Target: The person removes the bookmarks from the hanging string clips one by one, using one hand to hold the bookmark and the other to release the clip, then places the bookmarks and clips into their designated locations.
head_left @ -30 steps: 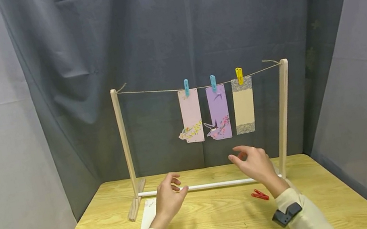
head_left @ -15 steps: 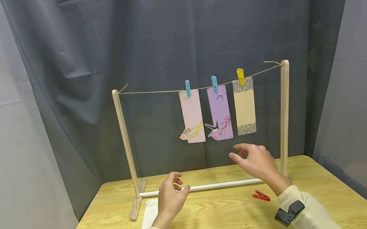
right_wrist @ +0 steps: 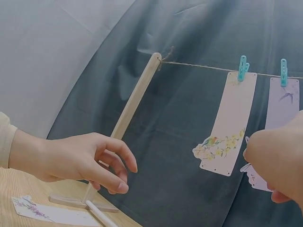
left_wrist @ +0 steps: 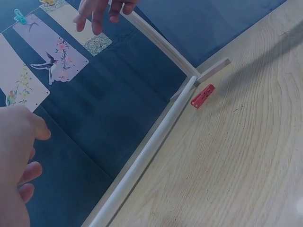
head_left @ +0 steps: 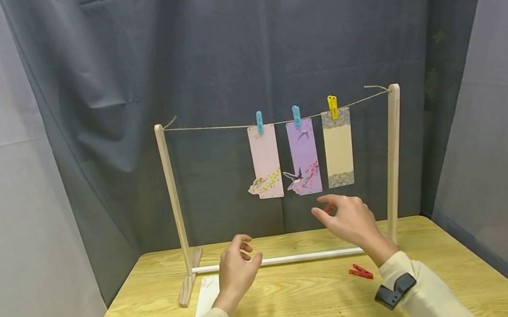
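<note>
My left hand (head_left: pixel 237 271) hovers above the table's left half, fingers loosely curved and holding nothing. Partly hidden behind its wrist, a white bookmark (head_left: pixel 207 297) lies on the table; the right wrist view shows its floral print. Higher up, my right hand (head_left: pixel 350 219) hangs in the air with thumb and fingers apart, also holding nothing. Below it a red clothespin (head_left: pixel 360 272) lies on the table. From the string (head_left: pixel 208 128) hang a pink bookmark (head_left: pixel 265 156) and a purple bookmark (head_left: pixel 303 152) by blue clothespins, and a cream bookmark (head_left: pixel 338 149) by a yellow clothespin (head_left: pixel 333 107).
Two wooden posts (head_left: pixel 172 195) hold the string at its ends. A white rod (head_left: pixel 302 257) runs low between them, behind my hands. The left post stands on a wooden foot (head_left: pixel 190 286). Dark cloth (head_left: pixel 214 46) hangs behind the table (head_left: pixel 307 313).
Both hands have risen slightly, with the right one also shifting a little left. The hanging bookmarks and the red clothespin stay where they were.
</note>
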### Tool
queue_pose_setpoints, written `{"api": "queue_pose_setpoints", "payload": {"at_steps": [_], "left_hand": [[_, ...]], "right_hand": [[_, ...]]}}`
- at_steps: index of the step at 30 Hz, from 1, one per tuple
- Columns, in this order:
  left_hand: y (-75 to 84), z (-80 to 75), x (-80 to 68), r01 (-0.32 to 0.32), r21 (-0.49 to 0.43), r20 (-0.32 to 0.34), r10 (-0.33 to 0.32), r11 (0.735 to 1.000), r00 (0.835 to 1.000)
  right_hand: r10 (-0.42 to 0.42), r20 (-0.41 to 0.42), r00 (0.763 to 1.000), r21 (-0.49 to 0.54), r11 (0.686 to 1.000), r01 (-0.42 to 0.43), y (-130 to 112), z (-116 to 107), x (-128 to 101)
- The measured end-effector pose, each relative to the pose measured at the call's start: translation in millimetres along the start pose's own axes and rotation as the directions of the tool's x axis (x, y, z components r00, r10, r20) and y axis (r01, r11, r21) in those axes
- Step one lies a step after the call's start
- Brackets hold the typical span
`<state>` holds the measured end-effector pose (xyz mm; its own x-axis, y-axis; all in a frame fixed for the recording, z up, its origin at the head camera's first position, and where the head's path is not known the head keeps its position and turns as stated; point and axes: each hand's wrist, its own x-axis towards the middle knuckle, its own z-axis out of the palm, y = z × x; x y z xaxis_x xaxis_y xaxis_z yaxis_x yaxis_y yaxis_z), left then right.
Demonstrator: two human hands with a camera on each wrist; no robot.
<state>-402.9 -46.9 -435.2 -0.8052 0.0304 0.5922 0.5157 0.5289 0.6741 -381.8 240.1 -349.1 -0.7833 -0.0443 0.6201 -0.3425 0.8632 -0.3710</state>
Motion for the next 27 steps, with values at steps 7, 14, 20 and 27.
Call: {"api": "queue_pose_setpoints", "payload": {"at_steps": [7,14,20,27], "left_hand": [[2.7,3.8,3.6,-0.017,-0.004,-0.013,0.016,1.0,1.0],[5.0,6.2,5.9,-0.02,-0.005,-0.005,0.02,1.0,1.0],[5.3,9.6,9.3,-0.025,0.008,-0.016,0.025,1.0,1.0],[4.0,10.9,13.1,-0.032,0.003,-0.031,0.032,0.999,0.999]], "right_hand": [[-0.023,-0.002,1.0,-0.005,1.0,0.023,-6,-2,4],[-0.025,-0.007,1.0,0.001,1.0,0.025,-9,-5,9],[-0.024,-0.001,1.0,0.015,1.0,0.024,-11,-9,16],[-0.041,-0.029,0.999,0.027,0.999,0.042,-14,-14,26]]}}
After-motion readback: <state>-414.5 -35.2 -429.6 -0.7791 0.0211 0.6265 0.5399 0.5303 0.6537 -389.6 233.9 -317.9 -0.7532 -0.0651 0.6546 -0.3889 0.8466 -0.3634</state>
